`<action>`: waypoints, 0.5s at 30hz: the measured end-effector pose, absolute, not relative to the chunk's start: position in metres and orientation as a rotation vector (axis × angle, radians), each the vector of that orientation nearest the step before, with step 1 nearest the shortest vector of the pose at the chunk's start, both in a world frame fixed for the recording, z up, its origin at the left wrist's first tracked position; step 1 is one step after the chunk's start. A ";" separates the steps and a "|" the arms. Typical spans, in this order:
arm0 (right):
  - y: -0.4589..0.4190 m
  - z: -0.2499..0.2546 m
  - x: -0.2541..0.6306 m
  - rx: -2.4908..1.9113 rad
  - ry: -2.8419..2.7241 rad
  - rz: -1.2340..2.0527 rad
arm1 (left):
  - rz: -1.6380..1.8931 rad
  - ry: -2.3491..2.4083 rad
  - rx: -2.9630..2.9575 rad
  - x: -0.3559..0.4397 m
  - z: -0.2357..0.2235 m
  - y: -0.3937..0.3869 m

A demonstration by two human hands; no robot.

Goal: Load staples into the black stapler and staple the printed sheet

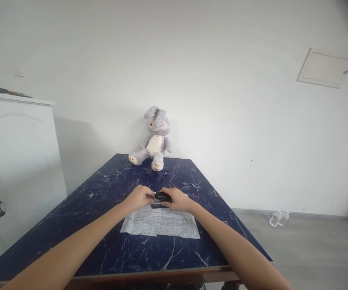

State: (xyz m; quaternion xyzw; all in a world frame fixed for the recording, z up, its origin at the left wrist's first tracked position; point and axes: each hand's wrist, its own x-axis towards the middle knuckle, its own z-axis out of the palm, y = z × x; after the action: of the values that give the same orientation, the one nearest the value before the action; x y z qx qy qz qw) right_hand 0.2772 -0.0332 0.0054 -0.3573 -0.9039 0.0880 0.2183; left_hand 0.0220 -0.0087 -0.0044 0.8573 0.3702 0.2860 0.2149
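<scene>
My right hand (175,198) is closed around a small black device (163,196) with a thin pale line along it. Its exact kind is too small to make out. Fingers of my left hand (141,196) pinch a small dark piece (150,196) close against the device's left end. Just below lies a flat black part (156,206), near my right thumb; whether it is joined to the device I cannot tell. Under both hands, printed paper sheets (162,221) are spread on the dark blue marbled table (98,205).
A grey plush rabbit (156,145) sits at the table's far end against the white wall. To the left stands a white cabinet (19,161) with a dark handle. A small white item (278,218) lies on the grey floor at right.
</scene>
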 end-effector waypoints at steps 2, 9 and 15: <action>-0.032 0.004 0.277 -1.018 -2.459 0.258 | 0.825 1.011 2.409 0.023 -0.004 -0.009; -0.027 0.000 0.276 -1.128 -2.295 0.323 | 0.991 1.013 2.438 0.022 -0.006 -0.005; -0.025 -0.005 0.276 -1.170 -2.282 0.298 | 0.999 1.086 2.514 0.020 -0.003 -0.010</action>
State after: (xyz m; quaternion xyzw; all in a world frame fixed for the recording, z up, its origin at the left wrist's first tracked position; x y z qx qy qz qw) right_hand 0.2759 -0.0245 -0.0050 -0.4356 -0.8495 0.1108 0.2762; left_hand 0.0196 -0.0103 -0.0026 0.8569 0.3701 0.3405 0.1129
